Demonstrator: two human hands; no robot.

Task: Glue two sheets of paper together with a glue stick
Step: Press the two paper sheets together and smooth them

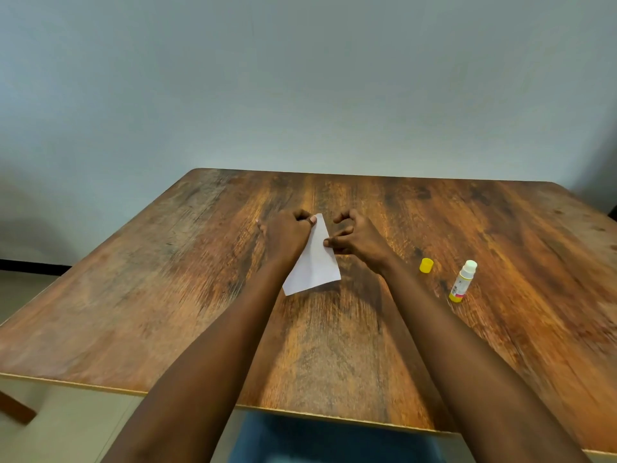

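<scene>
Both bare forearms reach from the bottom edge of the view out over the brown wood-grain table, and between them, below the table's near edge, shows blue fabric at my lap. My left hand is curled into a loose fist, knuckles up, pressing on the left edge of the white paper sheet; its thumb tip sits on the paper's far corner. My right hand is half open, fingers bent and spread apart. Its lower fingertips touch the paper's right edge; the upper fingers curl in the air above the table and hold nothing.

White paper: lies flat on the table, mid-table, between the two hands, turned at a slant so one corner points away from me. A faint crease or edge runs along its length. I cannot tell whether this is one sheet or two stacked.

White glue stick tube with yellow base and a label: stands on the table to the right of my right forearm, well apart from the paper. Cap off; the top end is white. Whether any glue shows at the tip is too small to tell.

Small yellow plastic cap: rests on the table just left of the tube, not touching it, near my right wrist.

Pale grey-blue wall behind the table's far edge.
</scene>
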